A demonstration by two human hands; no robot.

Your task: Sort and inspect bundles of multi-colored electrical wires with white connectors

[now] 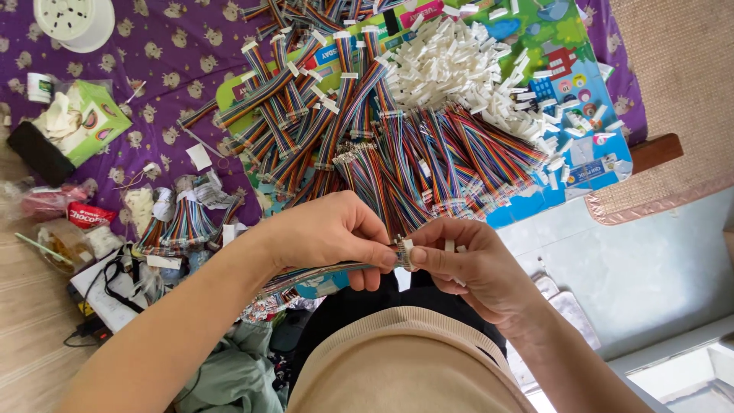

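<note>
left hand [329, 233]: fingers curled, thumb and fingertips pinching a flat rainbow ribbon cable [321, 273] close to its end
right hand [466, 268]: thumb and forefinger pressed together on a small white connector [406, 253], other fingers folded under
cable: runs back from the left fingertips, under the left palm and along the wrist; its end sits right between the two sets of fingertips
connector: touching the cable end, just where both thumbs meet (how far it is seated, cannot tell)
wire pile [428, 153]: heaps of the same rainbow cables just beyond the knuckles, fanned across a bright printed board [604, 130]
white pile [459, 65]: loose white connectors farther out past the right fingers, some spilling toward the board's edge
bundles [183, 222]: more cables, tied, off beyond the left wrist
tissue box [88, 122]: green, well away from the left hand, on the purple cloth [160, 69]
white tub [75, 21]: far corner, well apart from both hands
lap: tan hem and dark fabric directly below the fingers
</note>
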